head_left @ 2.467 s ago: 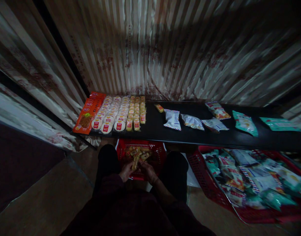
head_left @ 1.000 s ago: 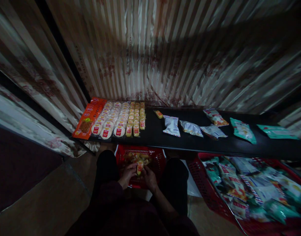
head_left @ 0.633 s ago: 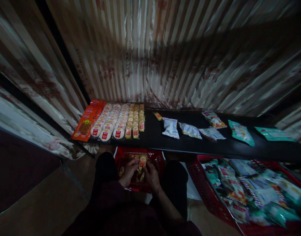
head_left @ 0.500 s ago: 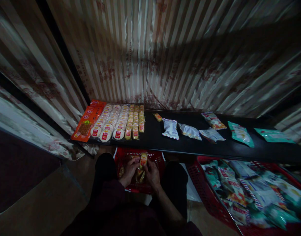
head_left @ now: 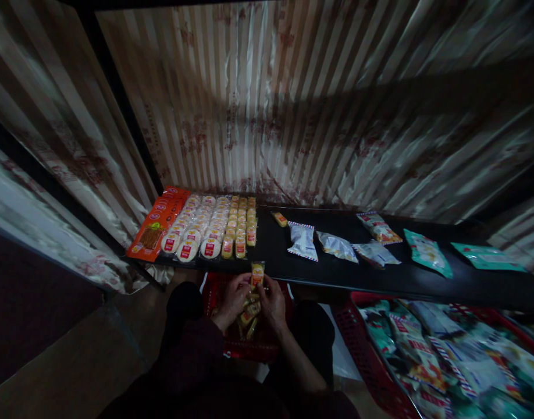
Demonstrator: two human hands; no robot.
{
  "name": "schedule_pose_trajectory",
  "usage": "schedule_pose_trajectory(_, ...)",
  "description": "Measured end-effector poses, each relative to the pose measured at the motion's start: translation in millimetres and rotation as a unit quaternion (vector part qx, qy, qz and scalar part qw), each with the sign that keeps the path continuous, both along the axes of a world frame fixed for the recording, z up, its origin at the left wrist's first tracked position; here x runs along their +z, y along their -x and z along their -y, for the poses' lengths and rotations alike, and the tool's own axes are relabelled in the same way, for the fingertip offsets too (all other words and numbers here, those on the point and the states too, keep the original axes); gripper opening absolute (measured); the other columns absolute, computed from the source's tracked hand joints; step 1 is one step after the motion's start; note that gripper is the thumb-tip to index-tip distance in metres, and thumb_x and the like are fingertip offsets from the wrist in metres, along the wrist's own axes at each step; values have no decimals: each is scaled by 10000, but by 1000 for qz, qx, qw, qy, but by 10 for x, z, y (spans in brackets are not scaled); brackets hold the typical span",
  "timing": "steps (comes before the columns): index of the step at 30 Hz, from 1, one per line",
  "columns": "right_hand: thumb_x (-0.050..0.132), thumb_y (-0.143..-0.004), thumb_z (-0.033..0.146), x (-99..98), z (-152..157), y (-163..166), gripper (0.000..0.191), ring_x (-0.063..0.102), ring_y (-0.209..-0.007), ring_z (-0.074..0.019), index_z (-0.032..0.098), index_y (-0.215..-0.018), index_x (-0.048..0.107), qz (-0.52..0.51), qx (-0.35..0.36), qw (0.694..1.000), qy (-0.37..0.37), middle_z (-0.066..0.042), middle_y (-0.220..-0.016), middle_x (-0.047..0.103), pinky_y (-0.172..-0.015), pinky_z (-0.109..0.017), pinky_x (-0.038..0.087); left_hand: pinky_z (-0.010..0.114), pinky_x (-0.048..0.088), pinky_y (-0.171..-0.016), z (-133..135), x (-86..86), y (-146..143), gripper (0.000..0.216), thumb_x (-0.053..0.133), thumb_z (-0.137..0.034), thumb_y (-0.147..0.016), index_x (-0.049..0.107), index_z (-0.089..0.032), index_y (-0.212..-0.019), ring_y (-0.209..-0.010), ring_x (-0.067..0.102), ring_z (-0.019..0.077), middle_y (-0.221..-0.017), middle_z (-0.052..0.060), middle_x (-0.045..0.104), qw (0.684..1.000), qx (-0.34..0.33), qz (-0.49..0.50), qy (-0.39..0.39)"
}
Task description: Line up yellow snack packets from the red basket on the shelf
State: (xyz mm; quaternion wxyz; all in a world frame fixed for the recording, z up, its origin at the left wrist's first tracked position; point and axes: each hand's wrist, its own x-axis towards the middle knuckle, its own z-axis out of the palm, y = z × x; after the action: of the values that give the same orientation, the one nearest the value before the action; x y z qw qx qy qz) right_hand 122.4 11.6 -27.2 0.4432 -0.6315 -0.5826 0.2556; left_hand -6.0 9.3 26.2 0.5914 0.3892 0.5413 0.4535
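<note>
My left hand (head_left: pixel 232 295) and my right hand (head_left: pixel 271 298) are raised together at the front edge of the black shelf (head_left: pixel 337 270). Between them they pinch a small yellow snack packet (head_left: pixel 257 273), held upright, with more yellow packets (head_left: pixel 249 313) hanging below the fingers. Under my hands a small red basket (head_left: pixel 249 343) sits between my knees. On the shelf's left end lie neat rows of yellow packets (head_left: pixel 239 224), round white packets (head_left: pixel 197 224) and an orange pack (head_left: pixel 157 223).
Farther right on the shelf lie a single yellow packet (head_left: pixel 280 219), silver bags (head_left: pixel 302 240), a red-patterned bag (head_left: pixel 378 227) and green bags (head_left: pixel 426 252). A big red basket (head_left: pixel 371 372) full of mixed snack bags stands lower right. A striped curtain hangs behind.
Both hands rose out of the small red basket to the shelf's front edge, carrying the yellow packets. The camera tilted, so the shelf sits lower in view.
</note>
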Motion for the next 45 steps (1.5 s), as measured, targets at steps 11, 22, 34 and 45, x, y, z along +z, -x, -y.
schedule_pose_trajectory(11,488,-814,413,123,-323,-10,438,612,-951,-241,137,-1121,633,-6,2,1000,-13,-137,-1036,666,-856,-368,482,312,448,-928,-226,70,-67,356,550,-93,-709,646,-125,-1050,-1035,585,210,-1130,120,654,998,33,-30,-41)
schedule_pose_trajectory(22,517,-784,396,138,-607,-38,416,608,-936,-237,148,-1090,649,6,6,1000,-3,-123,-1006,678,-848,-364,478,336,391,-1037,-427,4,-142,425,531,-34,-698,631,-149,-1095,-1149,551,214,-1200,98,636,999,31,-26,-34)
schedule_pose_trajectory(34,532,-769,396,120,-778,-49,387,629,-922,-235,168,-1051,666,-24,14,999,25,-109,-1009,687,-843,-361,489,373,324,-1091,-561,-111,-162,424,567,-65,-687,653,-163,-1090,-1197,513,244,-1222,95,626,995,32,-81,-50)
schedule_pose_trajectory(45,528,-748,411,116,-925,-30,430,640,-917,-244,151,-1067,653,-46,1,998,43,-119,-1025,676,-835,-366,496,362,264,-1124,-638,139,-267,509,516,2,-629,639,-181,-1087,-1225,482,247,-1260,77,594,991,39,-118,-44)
